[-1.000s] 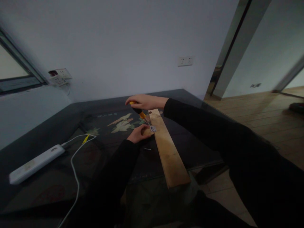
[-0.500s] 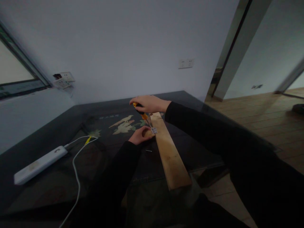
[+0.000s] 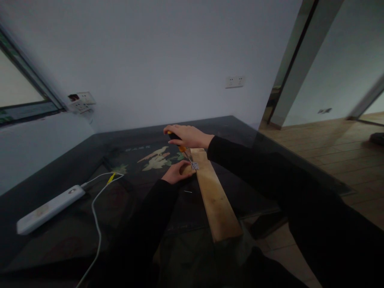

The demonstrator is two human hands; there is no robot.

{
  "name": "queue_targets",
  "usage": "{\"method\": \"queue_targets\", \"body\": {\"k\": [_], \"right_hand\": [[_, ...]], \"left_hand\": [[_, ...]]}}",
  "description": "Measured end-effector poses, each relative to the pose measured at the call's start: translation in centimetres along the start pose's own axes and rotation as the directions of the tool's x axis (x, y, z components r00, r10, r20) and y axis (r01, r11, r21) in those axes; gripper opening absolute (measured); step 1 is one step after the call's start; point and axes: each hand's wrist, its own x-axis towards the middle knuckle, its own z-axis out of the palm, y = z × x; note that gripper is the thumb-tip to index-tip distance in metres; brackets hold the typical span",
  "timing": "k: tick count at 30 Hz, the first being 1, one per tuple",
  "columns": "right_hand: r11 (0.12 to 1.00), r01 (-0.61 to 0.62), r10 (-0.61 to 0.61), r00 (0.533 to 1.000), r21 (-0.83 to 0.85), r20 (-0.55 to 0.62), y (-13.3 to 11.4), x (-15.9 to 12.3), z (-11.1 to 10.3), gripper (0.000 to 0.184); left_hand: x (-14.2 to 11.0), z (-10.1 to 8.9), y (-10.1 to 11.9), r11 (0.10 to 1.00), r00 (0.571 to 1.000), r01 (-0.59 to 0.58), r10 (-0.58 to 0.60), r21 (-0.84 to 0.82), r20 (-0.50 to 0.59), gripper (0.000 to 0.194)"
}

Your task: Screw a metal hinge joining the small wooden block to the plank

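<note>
Right grip clasps the driver, left grip pinches the wood; screwing the plate, seemingly, next needs steady turning.

- The right hand is hiding part of the screwdriver.
- The left hand is covering part of a wooden piece.
- The metal plate is showing too small for detail.
- The white cable is running off the near edge.
</note>
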Motion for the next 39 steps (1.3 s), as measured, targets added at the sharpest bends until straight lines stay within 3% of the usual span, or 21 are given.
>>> {"method": "queue_targets", "body": {"k": [14,27,35,39], "right_hand": [[0.999,-0.009,0.010,1.000,0.038,-0.026,0.6,-0.1,0.2,0.038],[0.997,-0.020,0.022,0.999,0.070,-0.028,0.2,-0.2,0.1,0.041],[0.985,-0.026,0.054,0.985,0.171,-0.164,1.0,-0.1,-1.1,0.044],[0.935,-0.078,0.200,0.922,0.346,-0.331,2.4,-1.3,-1.5,0.055]], "left_hand": [[0.2,0.1,-0.2,0.997,0.998,-0.055,0.055,0.049,-0.018,0.054],[0.2,0.1,-0.1,0.998,0.998,-0.055,0.056,0.033,-0.023,0.047],[0.1,-0.1,0.2,0.998,0.999,-0.043,0.043,0.037,-0.001,0.048],[0.2,-0.2,0.4,0.998,1.000,-0.020,0.020,0.062,0.001,0.050]]}}
